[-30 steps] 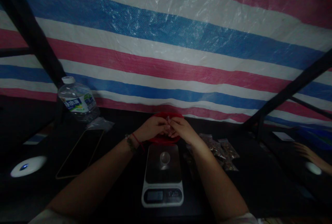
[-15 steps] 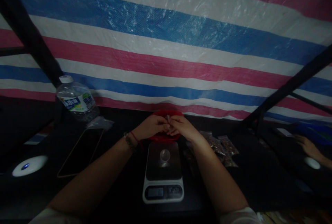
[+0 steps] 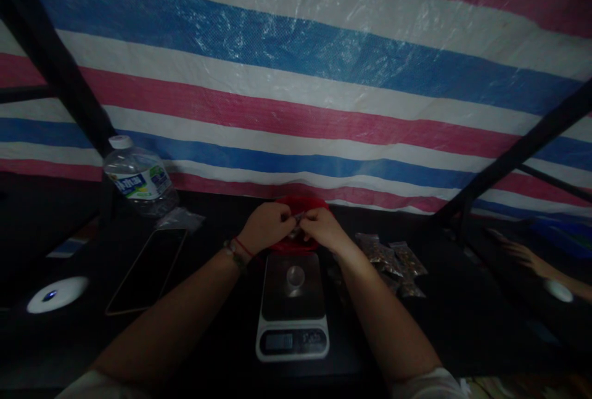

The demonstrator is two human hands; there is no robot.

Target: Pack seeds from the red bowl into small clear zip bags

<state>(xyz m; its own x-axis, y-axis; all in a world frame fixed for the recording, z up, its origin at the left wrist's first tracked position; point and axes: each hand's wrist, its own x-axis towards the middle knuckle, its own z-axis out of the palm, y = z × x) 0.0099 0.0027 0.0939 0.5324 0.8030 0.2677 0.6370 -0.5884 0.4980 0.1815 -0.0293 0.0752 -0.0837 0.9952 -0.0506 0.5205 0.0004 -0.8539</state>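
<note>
Grip: left hand [image 3: 268,226], right hand [image 3: 322,228] pinch bag [image 3: 298,217], edge crosswise, long axis unclear.

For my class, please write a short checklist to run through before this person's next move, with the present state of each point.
1. Left hand and right hand together over the red bowl: ok.
2. Small item pinched between the fingertips identified: cannot tell; too dim and small.
3. Clear cup on the pan of the scale: ok.
4. Number on the display readable: not ok; too blurred in this picture.
5. Filled bags off the pan: ok; those visible lie to its right, some partly behind the right forearm.
6. Phone apart from the scale: ok; it lies to the left.
</note>
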